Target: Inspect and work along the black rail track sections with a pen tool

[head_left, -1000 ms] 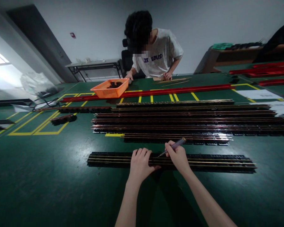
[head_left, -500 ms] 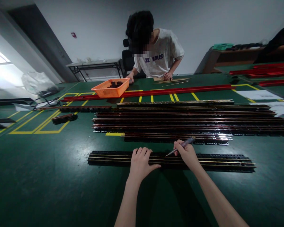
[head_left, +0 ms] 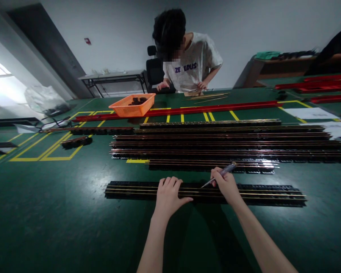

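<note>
A long black slotted strip with thin brass-coloured rods along it lies crosswise on the green table before me. My left hand rests flat over its middle, fingers on the far side and thumb spread towards the right. Gripped in my right hand is a screwdriver with a greyish handle and a thin metal shaft. It slants down to the left, its tip at the brass rods right of my left hand. Whether the tip touches a rod or the black strip I cannot tell.
Beyond lie several similar black strips with rods, a short dark piece and a long red rail. An orange basket holds dark parts. Across the table a person in a white shirt stands by thin brass-coloured rods.
My right hand and the screwdriver have shifted slightly to the right along the strip. My left hand stays in place. The person opposite has drawn one hand back from the basket.
</note>
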Tool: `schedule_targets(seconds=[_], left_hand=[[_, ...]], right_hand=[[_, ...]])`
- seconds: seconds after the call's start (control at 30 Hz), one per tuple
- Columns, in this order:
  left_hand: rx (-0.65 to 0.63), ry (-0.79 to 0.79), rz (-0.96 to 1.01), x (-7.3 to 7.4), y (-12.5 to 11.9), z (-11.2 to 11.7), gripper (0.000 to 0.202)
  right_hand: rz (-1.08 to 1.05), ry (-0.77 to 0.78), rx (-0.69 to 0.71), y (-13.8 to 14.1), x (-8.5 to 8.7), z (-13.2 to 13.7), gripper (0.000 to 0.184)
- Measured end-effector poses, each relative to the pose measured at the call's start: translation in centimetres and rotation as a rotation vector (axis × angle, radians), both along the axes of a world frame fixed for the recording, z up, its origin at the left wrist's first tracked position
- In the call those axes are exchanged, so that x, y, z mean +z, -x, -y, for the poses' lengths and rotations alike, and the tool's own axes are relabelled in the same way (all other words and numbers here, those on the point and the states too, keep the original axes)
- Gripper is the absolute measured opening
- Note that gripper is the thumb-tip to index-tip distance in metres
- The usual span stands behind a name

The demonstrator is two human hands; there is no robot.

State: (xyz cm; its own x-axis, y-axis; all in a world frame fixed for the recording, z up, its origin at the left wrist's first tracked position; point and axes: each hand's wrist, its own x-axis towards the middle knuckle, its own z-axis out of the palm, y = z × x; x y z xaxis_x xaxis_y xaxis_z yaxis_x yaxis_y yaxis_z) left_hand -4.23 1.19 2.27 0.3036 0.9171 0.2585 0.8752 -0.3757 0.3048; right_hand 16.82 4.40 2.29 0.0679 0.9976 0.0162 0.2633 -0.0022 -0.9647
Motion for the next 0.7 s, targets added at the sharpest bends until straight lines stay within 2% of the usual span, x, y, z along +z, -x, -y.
schedule_targets(seconds=[0.33, 0.43, 0.7], left_hand=[[-0.031, -0.004, 0.000, -0.1, 0.7, -0.1, 0.046], [-0.009, 0.004, -0.015, 0.1, 1.2, -0.1, 0.046], [0.018, 0.009, -0.058, 0.0, 1.5, 0.2, 0.047]], right_hand=[[-0.052, 0.001, -0.012, 1.1, 0.2, 0.4, 0.032], [-0.060, -0.034, -0.050, 2.0, 0.1, 0.7, 0.034], [-0.058, -0.035, -0.045, 3.2, 0.4, 0.4, 0.032]])
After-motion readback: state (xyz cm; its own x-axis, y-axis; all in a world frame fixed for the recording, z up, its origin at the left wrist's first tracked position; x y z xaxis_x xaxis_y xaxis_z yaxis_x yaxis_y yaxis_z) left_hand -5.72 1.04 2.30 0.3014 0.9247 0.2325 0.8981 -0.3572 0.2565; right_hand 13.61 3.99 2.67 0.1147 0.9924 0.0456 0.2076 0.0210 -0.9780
